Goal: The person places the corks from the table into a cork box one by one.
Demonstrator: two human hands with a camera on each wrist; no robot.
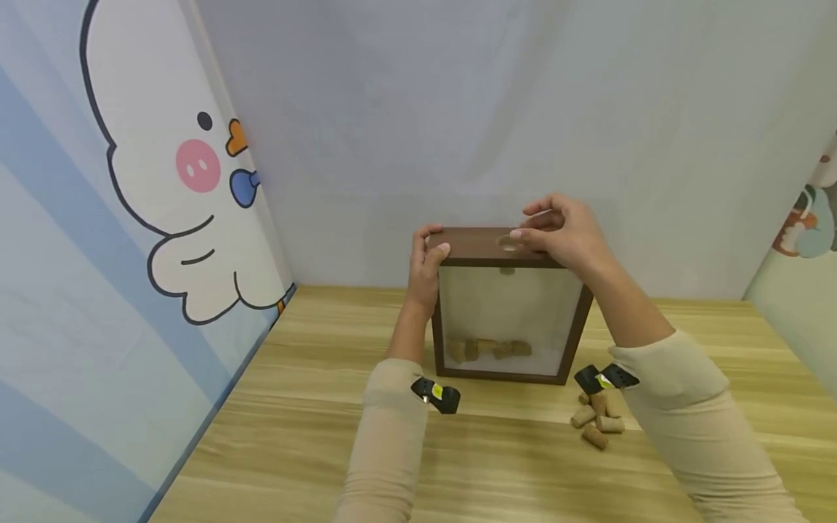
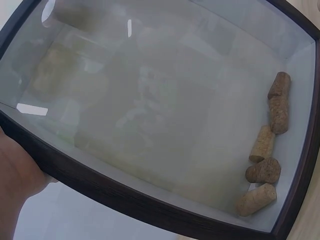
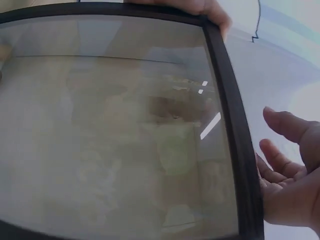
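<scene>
A dark wooden shadow box (image 1: 500,250) with a clear front stands upright on the table, a round hole (image 1: 508,244) in its top edge. My left hand (image 1: 426,272) grips its upper left corner, thumb on the top. Beside the hole is my right hand (image 1: 569,236), its thumb tip near the rim and its fingers loosely bent. In the right wrist view the right hand (image 3: 292,175) has thumb and fingers apart, with nothing between them. Several wine corks (image 2: 263,170) lie along the bottom inside the box.
More wine corks (image 1: 609,424) lie in a loose pile on the wooden table (image 1: 294,436), right of the box and close to my right forearm. A pale cloth wall (image 1: 405,131) rises behind the box. At left hangs a printed cartoon panel (image 1: 150,196).
</scene>
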